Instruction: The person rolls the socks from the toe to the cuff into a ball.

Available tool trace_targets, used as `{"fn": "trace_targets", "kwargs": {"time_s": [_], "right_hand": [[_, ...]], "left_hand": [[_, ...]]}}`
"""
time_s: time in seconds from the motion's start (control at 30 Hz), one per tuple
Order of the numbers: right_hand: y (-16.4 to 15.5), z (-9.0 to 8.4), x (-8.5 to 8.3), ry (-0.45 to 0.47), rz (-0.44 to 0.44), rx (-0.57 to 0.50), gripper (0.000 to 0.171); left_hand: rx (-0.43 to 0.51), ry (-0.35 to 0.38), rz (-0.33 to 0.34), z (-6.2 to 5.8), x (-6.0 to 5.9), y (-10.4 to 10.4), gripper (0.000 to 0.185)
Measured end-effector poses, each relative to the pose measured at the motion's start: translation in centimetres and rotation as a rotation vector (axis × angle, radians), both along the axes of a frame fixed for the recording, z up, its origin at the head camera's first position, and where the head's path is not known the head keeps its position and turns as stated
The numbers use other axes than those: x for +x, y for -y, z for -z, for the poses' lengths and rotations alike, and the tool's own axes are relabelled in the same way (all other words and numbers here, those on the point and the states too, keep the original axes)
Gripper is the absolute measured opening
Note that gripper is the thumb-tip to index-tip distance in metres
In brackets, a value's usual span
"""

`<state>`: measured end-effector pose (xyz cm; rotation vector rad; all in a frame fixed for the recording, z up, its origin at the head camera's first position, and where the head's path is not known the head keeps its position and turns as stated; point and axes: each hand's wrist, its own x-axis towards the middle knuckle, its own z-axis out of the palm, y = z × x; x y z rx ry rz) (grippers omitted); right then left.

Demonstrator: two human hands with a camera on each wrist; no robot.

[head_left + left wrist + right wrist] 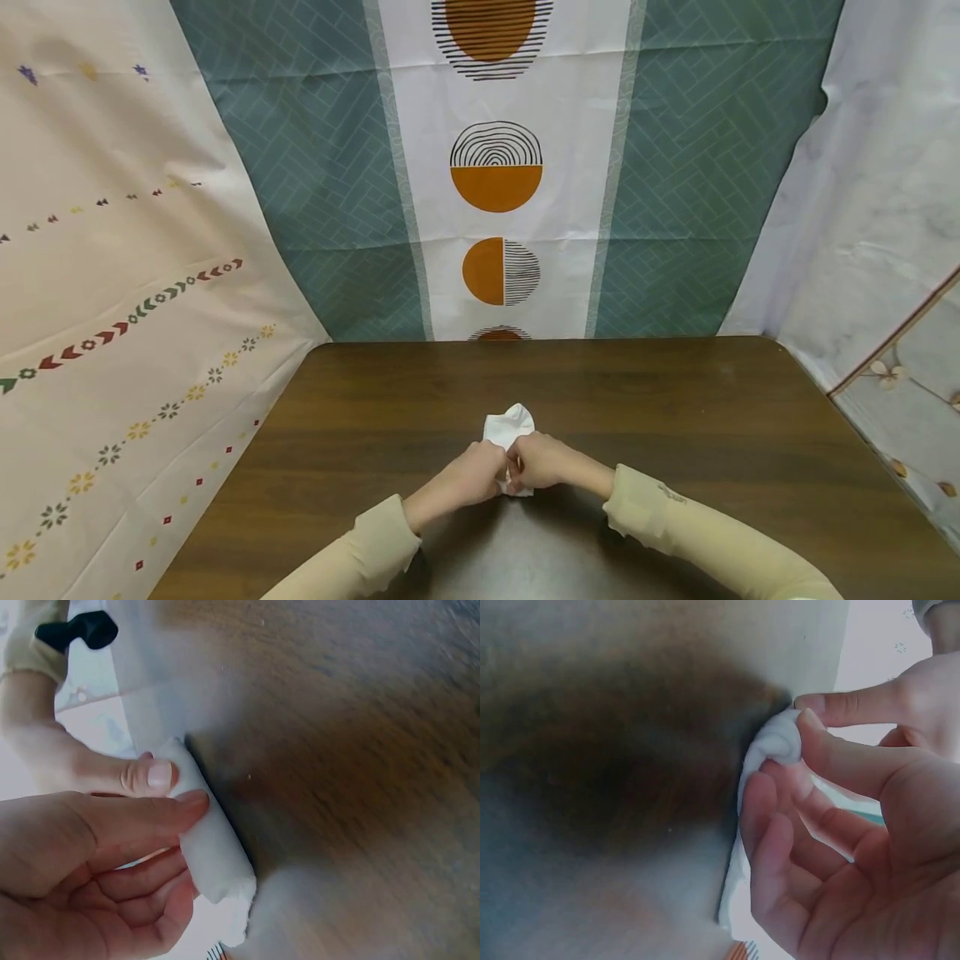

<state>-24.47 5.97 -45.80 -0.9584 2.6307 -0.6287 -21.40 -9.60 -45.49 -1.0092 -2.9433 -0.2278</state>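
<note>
A small white cloth (509, 427), partly rolled up, lies on the dark wooden table (675, 400) near its middle. Both hands meet at the cloth's near end. My left hand (475, 473) holds the rolled part (214, 844) with thumb and curled fingers. My right hand (542, 462) pinches the same roll (774, 742) between thumb and fingers from the other side. The far end of the cloth sticks out beyond the hands.
Patterned fabric sheets hang as walls behind the table (497, 167) and on the left (112, 292) and right (870, 208). Beige sleeves (675, 517) cover both forearms. Bare tabletop lies on all sides of the hands.
</note>
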Motion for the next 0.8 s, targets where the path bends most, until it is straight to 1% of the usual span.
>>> {"fn": "trace_targets", "kwargs": {"time_s": [0.13,0.23,0.3,0.43,0.57,0.7,0.8], "right_hand": [[-0.3,0.3,0.2,-0.050,-0.035,-0.027,0.024],[-0.5,0.4,0.5,-0.090,-0.047,-0.064,0.023],[-0.5,0.3,0.7,-0.123,-0.058,-0.089,0.023],[-0.5,0.1,1.1,-0.239,-0.113,-0.104,0.017],[-0.3,-0.2,1.5,-0.348,-0.184,-0.078,0.015],[-0.2,-0.2,1.6,-0.410,-0.249,-0.010,0.019],[-0.2,0.0,1.5,-0.434,-0.299,0.049,0.025]], "left_hand": [[0.072,0.035,0.024,0.1,-0.4,0.4,0.020],[0.106,0.067,0.043,0.1,-0.6,0.6,0.020],[0.111,0.089,0.048,0.1,-0.8,0.8,0.017],[0.137,0.161,0.012,0.0,-1.1,1.1,0.008],[0.172,0.227,-0.034,-0.2,-1.5,1.3,0.008],[0.204,0.276,-0.063,0.0,-1.8,1.5,0.012],[0.240,0.339,-0.103,0.2,-2.1,1.6,0.018]]}}
